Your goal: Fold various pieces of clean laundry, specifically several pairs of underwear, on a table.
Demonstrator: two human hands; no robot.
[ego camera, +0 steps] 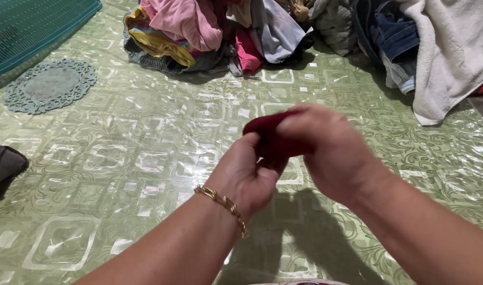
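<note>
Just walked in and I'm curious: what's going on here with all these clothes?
A person holds a small dark red cloth bunched between both hands, the left hand and the right hand, above a green patterned floor covering. A pile of mixed clothes and a white towel lie beyond. A teal round mat lies at the left.

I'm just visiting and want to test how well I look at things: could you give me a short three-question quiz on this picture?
1. True or false: both hands grip the dark red cloth.
2. Which wrist wears the gold bracelet? A) left B) right C) neither
3. What lies at the far left, beside the teal basket?

Key
1. True: the left hand and the right hand both hold it above the green patterned floor covering.
2. A.
3. A round teal lace-edged mat.
</note>
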